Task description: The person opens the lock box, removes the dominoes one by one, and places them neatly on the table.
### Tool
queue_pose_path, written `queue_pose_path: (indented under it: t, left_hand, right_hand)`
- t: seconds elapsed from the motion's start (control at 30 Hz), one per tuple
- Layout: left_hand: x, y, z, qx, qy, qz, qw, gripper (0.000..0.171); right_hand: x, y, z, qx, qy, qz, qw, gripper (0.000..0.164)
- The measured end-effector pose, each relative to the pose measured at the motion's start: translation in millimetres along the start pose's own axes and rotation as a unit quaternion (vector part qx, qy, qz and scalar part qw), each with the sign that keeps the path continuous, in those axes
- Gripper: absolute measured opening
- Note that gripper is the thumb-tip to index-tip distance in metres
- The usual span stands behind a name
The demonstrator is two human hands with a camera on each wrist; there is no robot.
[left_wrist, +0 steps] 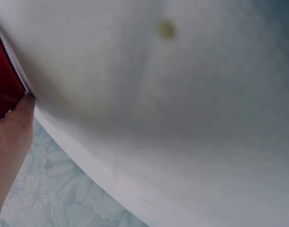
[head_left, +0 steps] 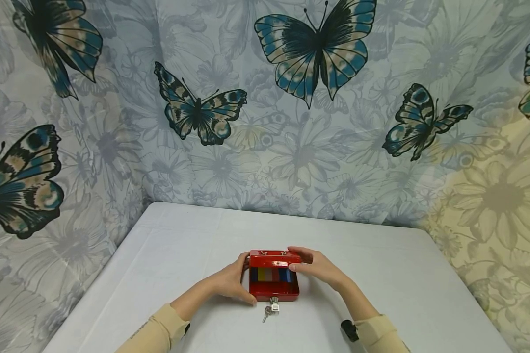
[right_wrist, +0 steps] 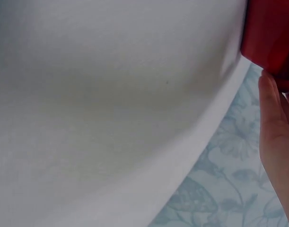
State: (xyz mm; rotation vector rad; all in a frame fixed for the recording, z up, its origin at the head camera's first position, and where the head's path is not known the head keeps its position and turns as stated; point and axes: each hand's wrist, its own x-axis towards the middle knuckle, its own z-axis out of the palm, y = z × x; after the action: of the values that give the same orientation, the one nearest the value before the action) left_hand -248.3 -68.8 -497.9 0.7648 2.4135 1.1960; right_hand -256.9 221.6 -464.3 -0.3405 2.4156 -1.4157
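A small red metal cash box (head_left: pixel 275 297) sits on the white table with its lid (head_left: pixel 271 260) raised partway. Inside it, a row of coloured strips (head_left: pixel 269 274) in blue, yellow, grey and red shows. My left hand (head_left: pixel 231 280) holds the box's left side, thumb at the front corner and fingers toward the back. On the right, my right hand (head_left: pixel 320 267) grips the lid's edge, thumb in front and fingers behind. A small padlock (head_left: pixel 275 307) hangs at the box's front, and a key (head_left: pixel 267 312) lies beside it. Both wrist views catch only a red side of the box.
White cloth covers the table (head_left: pixel 194 230). Behind and beside it hangs a fabric backdrop (head_left: pixel 304 162) printed with butterflies and flowers. A dark wrist device (head_left: pixel 350 330) is strapped by the right sleeve.
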Motion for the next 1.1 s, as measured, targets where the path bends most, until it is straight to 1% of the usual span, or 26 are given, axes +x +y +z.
queue_pose_path:
  t: [0.17, 0.27, 0.4, 0.57, 0.73, 0.87, 1.0, 1.1]
  left_hand:
    - [0.6, -0.6, 0.9, -0.014, -0.002, 0.006, 0.9999, 0.116]
    - [1.1, -1.0, 1.5, -0.009, -0.001, -0.003, 1.0000, 0.117]
    - [2.0, -1.0, 2.1, -0.003, 0.002, -0.012, 0.9999, 0.118]
    - [3.1, -0.5, 1.8, -0.005, 0.003, -0.011, 0.9999, 0.116]
    - [3.2, 0.0, 1.0, -0.015, 0.003, -0.006, 0.9999, 0.111]
    - [2.7, 0.7, 0.3, -0.016, 0.000, -0.003, 0.9999, 0.108]
    - [2.3, 0.9, -0.1, -0.014, -0.002, -0.010, 0.9999, 0.107]
    - [2.1, 0.8, -0.1, -0.012, -0.003, -0.016, 0.9998, 0.107]
  right_hand:
    - [4, -2, 1, 0.016, 0.022, 0.027, 0.999, 0.064]
    - [8, -3, 3, 0.040, 0.044, 0.047, 0.997, 0.071]
    - [12, -5, 6, 0.077, 0.080, 0.072, 0.991, 0.080]
    - [16, -8, 9, 0.089, 0.110, 0.082, 0.987, 0.074]
    - [20, -6, 10, 0.110, 0.125, 0.091, 0.982, 0.076]
    - [22, -5, 12, 0.145, 0.137, 0.096, 0.975, 0.079]
    - [25, -5, 15, 0.169, 0.142, 0.105, 0.970, 0.084]
    - [27, -6, 17, 0.171, 0.142, 0.115, 0.968, 0.088]
